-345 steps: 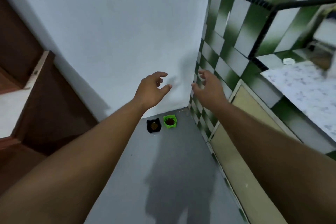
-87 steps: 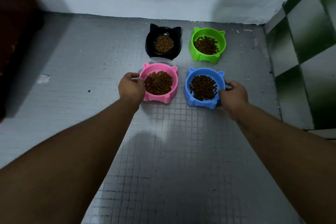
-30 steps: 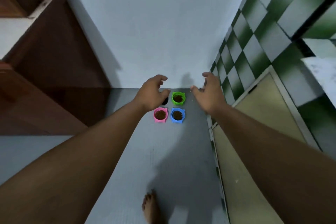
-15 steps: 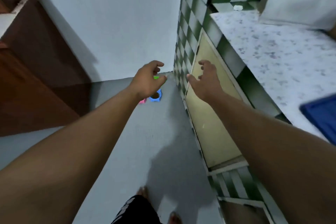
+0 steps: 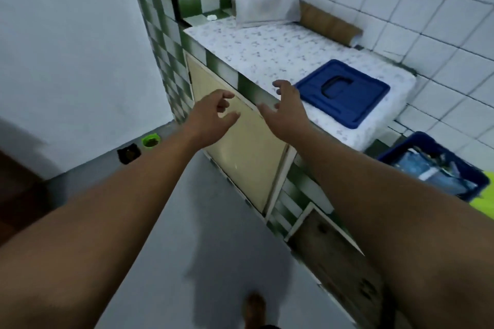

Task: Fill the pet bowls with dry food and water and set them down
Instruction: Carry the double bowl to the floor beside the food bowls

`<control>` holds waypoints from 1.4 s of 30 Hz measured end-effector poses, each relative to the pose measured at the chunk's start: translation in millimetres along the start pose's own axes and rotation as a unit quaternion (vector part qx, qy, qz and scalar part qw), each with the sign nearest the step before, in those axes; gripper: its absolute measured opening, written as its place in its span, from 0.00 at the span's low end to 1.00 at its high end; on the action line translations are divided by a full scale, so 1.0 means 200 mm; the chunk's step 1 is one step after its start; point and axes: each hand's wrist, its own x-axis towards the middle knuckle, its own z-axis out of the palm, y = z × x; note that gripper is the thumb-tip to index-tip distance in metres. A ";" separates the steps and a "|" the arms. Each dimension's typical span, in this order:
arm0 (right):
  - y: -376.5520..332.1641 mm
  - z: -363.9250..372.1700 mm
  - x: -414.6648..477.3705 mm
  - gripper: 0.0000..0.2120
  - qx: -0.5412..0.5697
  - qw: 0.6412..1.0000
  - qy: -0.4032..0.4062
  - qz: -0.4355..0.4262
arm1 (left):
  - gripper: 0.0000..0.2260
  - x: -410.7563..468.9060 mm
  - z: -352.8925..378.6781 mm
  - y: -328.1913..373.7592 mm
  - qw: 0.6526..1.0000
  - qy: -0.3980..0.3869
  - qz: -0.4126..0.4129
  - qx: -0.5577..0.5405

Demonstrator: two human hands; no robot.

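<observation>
- Your left hand (image 5: 211, 112) and right hand (image 5: 286, 109) hang in front of the counter (image 5: 267, 48), both empty, fingers loosely curled and spread apart, touching nothing
- Two pet bowls show: one black bowl (image 5: 128, 153) with an angular outline and one round bright green bowl (image 5: 151, 140), both plastic, each with a brown fill of dry food, side by side on the floor beyond the counter's far end
- The counter has a white speckled, stone-like top, and its front is faced in glossy green-and-white checks
- One flat cream cupboard door (image 5: 240, 147) is set in the counter's front, below your hands
- One dark blue plastic lid (image 5: 342, 92), squarish with rounded corners and a recessed handle, lies flat on the counter just beyond your right hand
- One blue plastic bin (image 5: 433, 168) sits past the counter's near end; its contents are too blurred to tell
- The floor (image 5: 187, 222) along the counter is smooth grey, with one foot (image 5: 254, 307) on it
- White square tiles (image 5: 401, 8) cover the wall behind the counter
</observation>
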 end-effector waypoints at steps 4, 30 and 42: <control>0.12 -0.26 -0.23 0.29 -0.022 0.998 0.048 0.038 | 0.20 -0.09 0.18 0.19 0.998 -0.040 0.041 -0.009; 1.73 -1.97 -1.29 0.24 -0.060 0.954 0.166 0.243 | 0.13 -0.73 2.10 1.60 0.956 -0.261 0.022 -0.133; 2.32 -2.19 -1.02 0.23 -0.036 0.935 0.109 0.336 | 0.27 -0.74 2.69 1.66 0.870 -0.223 -0.347 -0.270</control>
